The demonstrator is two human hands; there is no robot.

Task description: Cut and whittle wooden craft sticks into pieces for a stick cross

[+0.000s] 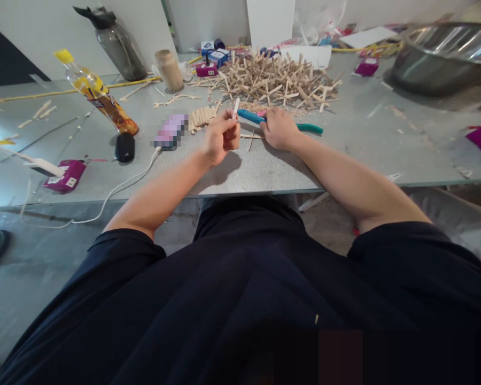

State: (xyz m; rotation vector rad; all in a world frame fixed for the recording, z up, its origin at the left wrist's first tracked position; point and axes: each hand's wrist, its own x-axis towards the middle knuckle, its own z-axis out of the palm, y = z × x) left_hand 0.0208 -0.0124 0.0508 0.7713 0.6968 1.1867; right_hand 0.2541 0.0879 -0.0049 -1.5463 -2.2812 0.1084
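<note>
My left hand (223,138) is closed, with a short, pale flat wooden stick (236,107) pinched upright between thumb and fingers. My right hand (279,128) wraps around a long blue and teal tool (250,116), whose exact kind I cannot make out; its teal end (310,128) sticks out to the right of the hand. The tool's blue end lies close to the stick, and I cannot tell whether they touch. Thin wooden sticks (251,140) lie on the table between my hands. Just beyond them rises a large heap of wooden pieces (280,77).
A row of flat wooden pieces (202,118) lies by a phone (171,130) on a white cable. Further left stand a drink bottle (104,99), a dark flask (122,51), a jar (169,69), a black case (125,148) and a purple box (66,175). A steel bowl (436,67) sits right.
</note>
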